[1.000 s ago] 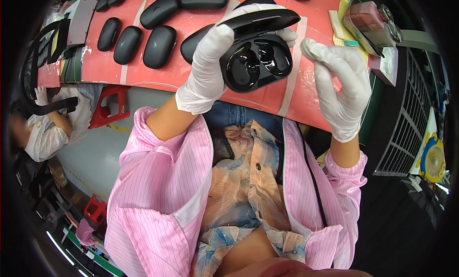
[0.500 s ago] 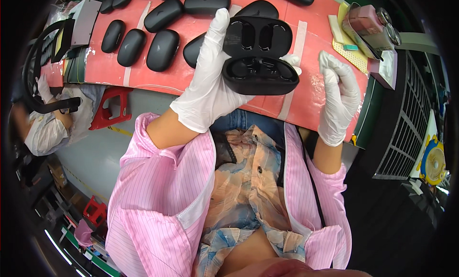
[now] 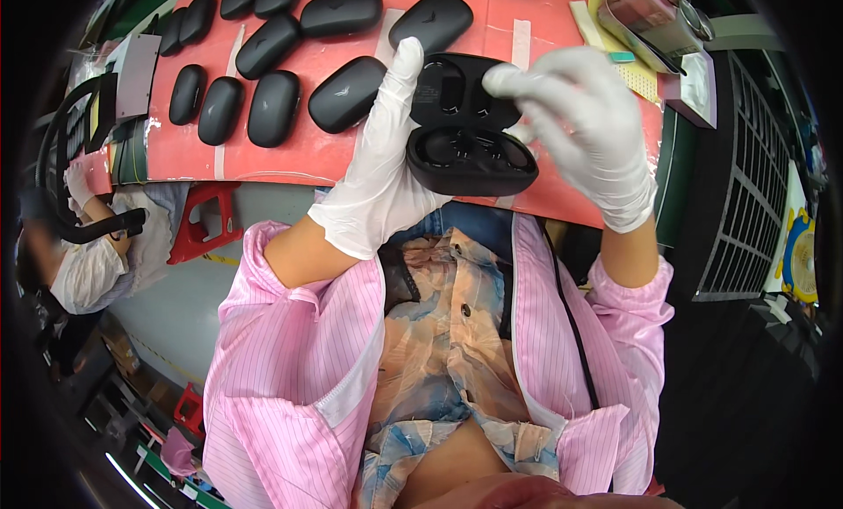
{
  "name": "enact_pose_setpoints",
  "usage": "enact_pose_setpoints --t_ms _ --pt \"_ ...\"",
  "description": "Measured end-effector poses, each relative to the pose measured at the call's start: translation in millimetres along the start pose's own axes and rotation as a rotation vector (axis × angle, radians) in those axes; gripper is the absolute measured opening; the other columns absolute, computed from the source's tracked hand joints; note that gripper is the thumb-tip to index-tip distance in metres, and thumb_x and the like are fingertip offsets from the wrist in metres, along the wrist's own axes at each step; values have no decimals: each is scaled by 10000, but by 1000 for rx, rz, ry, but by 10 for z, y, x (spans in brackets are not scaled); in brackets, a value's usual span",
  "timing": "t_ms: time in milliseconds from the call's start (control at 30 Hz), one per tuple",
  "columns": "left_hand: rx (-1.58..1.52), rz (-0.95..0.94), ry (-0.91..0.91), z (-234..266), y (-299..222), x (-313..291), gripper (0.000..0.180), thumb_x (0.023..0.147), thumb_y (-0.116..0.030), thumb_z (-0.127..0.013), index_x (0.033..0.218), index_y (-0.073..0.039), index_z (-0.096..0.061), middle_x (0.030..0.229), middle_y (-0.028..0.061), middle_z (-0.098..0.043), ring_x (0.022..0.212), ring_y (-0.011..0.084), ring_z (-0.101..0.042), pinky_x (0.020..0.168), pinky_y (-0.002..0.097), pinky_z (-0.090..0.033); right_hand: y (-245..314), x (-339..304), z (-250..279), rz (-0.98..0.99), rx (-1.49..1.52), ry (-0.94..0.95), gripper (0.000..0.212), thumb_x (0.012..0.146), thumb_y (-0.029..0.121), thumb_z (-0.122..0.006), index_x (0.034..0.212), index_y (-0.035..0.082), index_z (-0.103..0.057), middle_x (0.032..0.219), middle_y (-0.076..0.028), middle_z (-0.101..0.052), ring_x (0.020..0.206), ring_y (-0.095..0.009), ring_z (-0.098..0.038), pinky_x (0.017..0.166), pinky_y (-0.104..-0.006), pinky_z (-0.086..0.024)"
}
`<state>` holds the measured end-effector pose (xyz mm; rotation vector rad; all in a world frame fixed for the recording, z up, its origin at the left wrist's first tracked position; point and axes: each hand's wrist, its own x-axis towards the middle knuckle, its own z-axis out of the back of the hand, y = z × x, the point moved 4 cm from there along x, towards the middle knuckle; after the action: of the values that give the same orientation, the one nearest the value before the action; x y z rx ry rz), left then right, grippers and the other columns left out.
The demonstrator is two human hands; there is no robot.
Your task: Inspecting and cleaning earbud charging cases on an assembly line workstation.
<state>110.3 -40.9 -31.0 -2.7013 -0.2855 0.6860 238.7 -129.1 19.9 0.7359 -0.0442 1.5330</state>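
Note:
My gloved left hand (image 3: 373, 162) is closed around a black earbud charging case (image 3: 474, 171), with its thumb up along the left side. The case's lid (image 3: 452, 87) stands raised, showing two glossy recesses inside. Dark, shiny shapes fill the lower half, and I cannot make out whether they are earbuds or hollows. My gloved right hand (image 3: 584, 131) reaches in from the right, with a fingertip over the right part of the lid. Motion blurs its fingers, so whether they pinch anything is unclear.
Several closed black cases (image 3: 347, 92) lie on the red table mat (image 3: 290, 171), left of and beyond my hands. Bottles in a holder (image 3: 645, 21) stand at the back right, near a yellow pad (image 3: 639, 77). Another person's gloved hand (image 3: 79, 184) shows at far left, near a red stool (image 3: 204, 228).
My right hand has moved left and up from beside the case to its raised lid. The case in my left hand has shifted slightly left and down in the picture.

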Motion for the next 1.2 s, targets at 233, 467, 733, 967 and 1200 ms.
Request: enact_pose_setpoints --t_ms 233,467,733,967,1200 --pt "49 65 13 22 48 -5 655 946 -627 -448 1157 -19 -569 1072 134 -651 941 236 -684 813 386 -598 -12 136 84 119 77 28 257 752 -27 -695 982 84 -720 804 -51 -606 767 -214 -596 689 -321 -474" --pt "6 73 56 107 21 24 641 964 -598 -426 1287 -51 -516 1161 142 -634 1022 317 -667 898 461 -580 -82 147 59 -34 387 212 155 839 33 -646 982 41 -706 887 -83 -655 826 -215 -621 761 -313 -486" --pt "-200 78 137 27 -39 -10 731 913 -649 -484 1260 -6 -515 1145 186 -635 1064 319 -650 901 498 -565 -406 -612 -132 -774 831 -231 198 937 67 -611 1083 -60 -654 1048 -84 -680 970 -132 -607 924 -272 -463" --pt "-175 4 -54 132 -8 5 469 988 -314 -527 1280 53 -503 1242 217 -593 1175 300 -598 923 419 -574 113 -381 -171 -580 392 -474 192 909 -19 -590 1090 -53 -643 1050 -100 -674 961 -171 -630 843 -294 -496" --pt "-267 221 135 206 77 -75 331 980 -229 -504 1152 48 -564 1070 201 -655 904 313 -689 702 350 -625 170 -249 -146 -361 287 -274 279 811 -87 -582 1050 -6 -704 895 -84 -594 804 -157 -563 692 -273 -447"
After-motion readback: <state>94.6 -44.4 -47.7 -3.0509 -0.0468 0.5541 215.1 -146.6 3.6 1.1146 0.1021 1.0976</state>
